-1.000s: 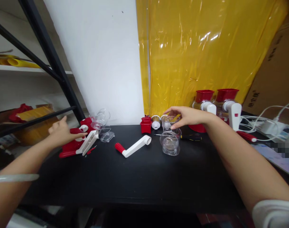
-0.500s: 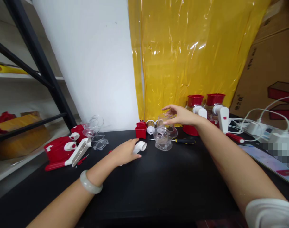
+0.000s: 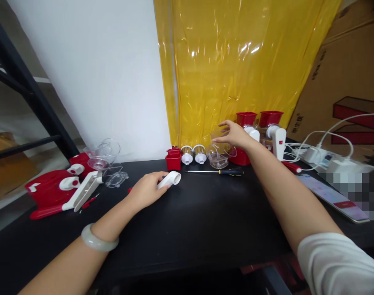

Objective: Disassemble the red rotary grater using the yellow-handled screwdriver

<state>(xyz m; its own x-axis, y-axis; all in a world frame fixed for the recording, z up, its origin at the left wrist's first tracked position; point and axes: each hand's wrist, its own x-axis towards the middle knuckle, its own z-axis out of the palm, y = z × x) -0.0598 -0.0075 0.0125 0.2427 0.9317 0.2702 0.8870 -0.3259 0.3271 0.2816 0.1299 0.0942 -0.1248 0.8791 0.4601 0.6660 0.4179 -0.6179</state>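
My left hand is wrapped round a white plastic crank handle, whose round hollow end points to the right. Its other end is hidden under my palm. Toward the back, the thumb and fingers of my right hand span the upper rim of a clear plastic housing, which stands just behind a screwdriver with a black and yellow grip. Two perforated grater drums with white ends are left of the housing. Beside them sit small red hoppers, one behind another.
Red grater bases and clear parts stand at the left. Assembled red and white graters are at the back right, near white cables and chargers. A phone lies on the right of the black table.
My right hand has moved the clear housing back and to the right, from in front of the screwdriver to behind it. My left hand has closed round the crank handle. The view has shifted slightly.
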